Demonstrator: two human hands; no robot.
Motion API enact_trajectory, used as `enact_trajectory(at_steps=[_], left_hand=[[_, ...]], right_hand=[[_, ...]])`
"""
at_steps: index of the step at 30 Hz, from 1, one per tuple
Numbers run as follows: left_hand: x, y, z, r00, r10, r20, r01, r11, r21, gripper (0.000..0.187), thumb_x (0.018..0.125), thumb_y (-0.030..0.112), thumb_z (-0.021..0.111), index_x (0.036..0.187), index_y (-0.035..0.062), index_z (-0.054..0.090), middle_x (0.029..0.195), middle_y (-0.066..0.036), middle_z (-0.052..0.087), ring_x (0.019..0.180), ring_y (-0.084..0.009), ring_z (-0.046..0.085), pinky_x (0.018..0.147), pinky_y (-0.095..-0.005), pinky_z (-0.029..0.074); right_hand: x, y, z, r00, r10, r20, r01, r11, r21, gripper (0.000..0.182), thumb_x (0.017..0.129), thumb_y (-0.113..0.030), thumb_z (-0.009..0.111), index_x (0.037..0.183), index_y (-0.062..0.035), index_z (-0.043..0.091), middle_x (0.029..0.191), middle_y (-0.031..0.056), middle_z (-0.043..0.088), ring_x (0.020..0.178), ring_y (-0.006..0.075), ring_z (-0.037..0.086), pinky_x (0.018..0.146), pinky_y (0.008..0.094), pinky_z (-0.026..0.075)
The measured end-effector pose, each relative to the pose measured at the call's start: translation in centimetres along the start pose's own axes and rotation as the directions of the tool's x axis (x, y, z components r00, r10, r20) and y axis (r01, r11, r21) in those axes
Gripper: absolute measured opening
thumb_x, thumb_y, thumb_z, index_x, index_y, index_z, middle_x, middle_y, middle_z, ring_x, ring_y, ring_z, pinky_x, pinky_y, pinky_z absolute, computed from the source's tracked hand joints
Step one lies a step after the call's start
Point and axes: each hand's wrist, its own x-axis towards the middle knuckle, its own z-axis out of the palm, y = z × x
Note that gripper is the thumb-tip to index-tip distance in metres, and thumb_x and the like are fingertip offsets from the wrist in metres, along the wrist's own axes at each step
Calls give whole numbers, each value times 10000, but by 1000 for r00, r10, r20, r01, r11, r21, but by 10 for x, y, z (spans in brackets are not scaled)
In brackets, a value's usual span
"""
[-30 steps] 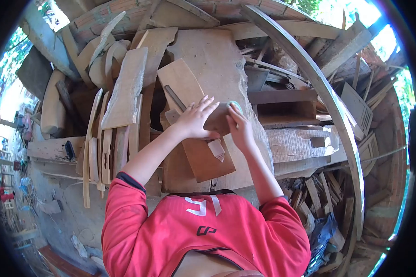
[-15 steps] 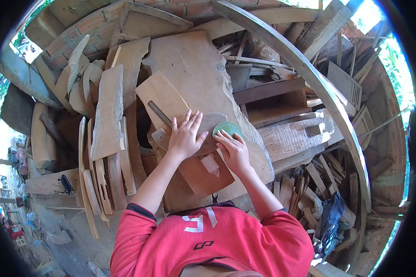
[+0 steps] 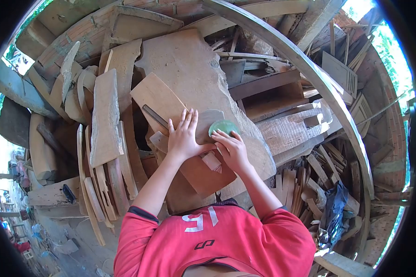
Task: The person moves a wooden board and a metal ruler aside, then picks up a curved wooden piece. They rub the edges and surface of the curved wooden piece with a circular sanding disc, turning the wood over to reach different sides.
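1. Your left hand point(image 3: 184, 138): lies flat, palm down, fingers spread wide and pointing away from you, pressing on a small rounded wood piece point(image 3: 209, 121). It grips nothing; it only bears down.
2. Your right hand point(image 3: 232, 148): fingers curled forward, tips resting on a green disc point(image 3: 223, 126). Whether the fingers close around the disc's edge or only press on it cannot be told.
3. Green disc: round, lying just right of the small wood piece's far end, touching or overlapping it, on top of the big slab.
4. Small rounded wood piece: its long axis runs from near-left to far-right, with the rounded end toward the disc. Its near part is hidden under your left palm.
5. Curved board point(image 3: 159, 99): lies under your left hand, long axis running from far-left down to near-right toward your chest. A dark metal strip point(image 3: 155, 117) lies on it along roughly the same slant.
6. Pale block point(image 3: 211, 162): small, sits on the reddish near end of the board, between your two wrists.
7. Big slab point(image 3: 189, 64): broad, irregular, carries the board and the disc; it extends away from you.
8. Surroundings: planks point(image 3: 105, 117) stacked to the left, a long arched timber point(image 3: 319, 78) sweeping across the right, scrap offcuts point(image 3: 319, 177) below it, a black bag point(image 3: 333, 210) at lower right.
9. Your red shirt point(image 3: 217, 244) fills the bottom edge.
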Motion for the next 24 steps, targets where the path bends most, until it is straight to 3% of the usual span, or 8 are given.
enact_trajectory(at_steps=[4,6,10,11,14,17,21,24], left_hand=[[-1,0,-3,998,59,19,-60,997,53,1144,550,755,594,1402,69,258,1452,-90,283,1367,-242,197,1026,-643,127],[-2,2,-3,987,158,-6,-157,984,89,1103,578,748,577,1402,85,265,1459,-68,273,1369,-226,193,1012,-664,131],[-2,-1,0,968,251,-18,-250,967,41,1090,591,741,576,1374,34,304,1445,-80,298,1342,-239,265,1043,-600,170],[-2,-2,-1,965,262,-18,-262,965,23,1093,588,718,608,1354,-7,318,1431,-122,311,1327,-249,294,1062,-546,190],[-4,1,-8,968,251,-18,-251,968,-5,1094,579,682,653,1342,-30,323,1417,-160,320,1327,-251,295,1062,-519,218],[-3,-1,-3,966,255,-42,-257,965,-55,1066,580,647,683,1323,-41,351,1401,-177,338,1322,-263,302,1056,-498,248],[0,-7,4,944,319,-81,-326,940,-98,1032,588,633,686,1310,-37,377,1393,-172,353,1315,-281,313,1049,-487,271],[-1,-7,5,944,321,-75,-328,937,-123,1035,582,632,687,1330,-7,368,1412,-147,333,1316,-295,305,1049,-495,264]], right_hand=[[10,5,2,996,85,-2,-83,981,173,190,859,-112,562,1031,-136,640,1090,58,636,1125,195,546,1027,480,273],[33,16,6,993,120,2,-118,973,200,188,867,-101,555,1032,-113,643,1083,66,639,1115,212,553,1041,507,237],[60,21,10,964,262,-42,-225,890,396,193,876,-80,541,1041,-67,639,1072,104,640,1102,224,564,1043,454,269],[62,18,10,951,307,-40,-255,849,463,194,880,-74,534,1044,-56,638,1068,122,639,1098,227,567,1042,433,282],[32,22,11,981,174,-91,-121,901,417,218,892,-52,506,1071,-44,629,1089,133,631,1113,226,557,1011,365,339],[-4,14,4,966,251,-60,-186,837,514,227,897,-42,492,1083,-24,621,1111,123,627,1131,213,542,992,330,359],[5,12,-5,951,310,0,-257,791,556,235,910,-51,479,1099,5,606,1106,109,630,1101,173,547,964,291,379],[41,29,7,970,235,-53,-172,831,529,241,917,-63,474,1107,20,599,1114,108,625,1086,167,551,951,274,386]])
